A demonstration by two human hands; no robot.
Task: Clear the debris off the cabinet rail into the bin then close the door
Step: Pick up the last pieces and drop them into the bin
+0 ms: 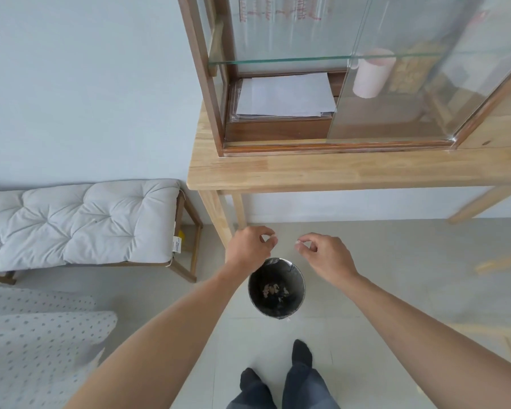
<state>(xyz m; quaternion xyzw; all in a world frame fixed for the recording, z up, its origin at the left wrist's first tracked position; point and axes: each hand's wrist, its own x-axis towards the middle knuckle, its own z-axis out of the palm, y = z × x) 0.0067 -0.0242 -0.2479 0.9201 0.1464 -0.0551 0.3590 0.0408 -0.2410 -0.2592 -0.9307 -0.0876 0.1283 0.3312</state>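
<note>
Both hands hovering over the bin [276, 287] on the floor. Left hand [250, 245] and right hand [326, 255] pinching fingertips together; contents too small to tell. Debris [273, 290] lying in bin. Cabinet rail [337, 148] running left-right; glass door [396, 84] sitting right, left half open.

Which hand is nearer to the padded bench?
Left. The left hand hovers just right of the padded bench; the right hand is farther right, beyond the bin.
</note>
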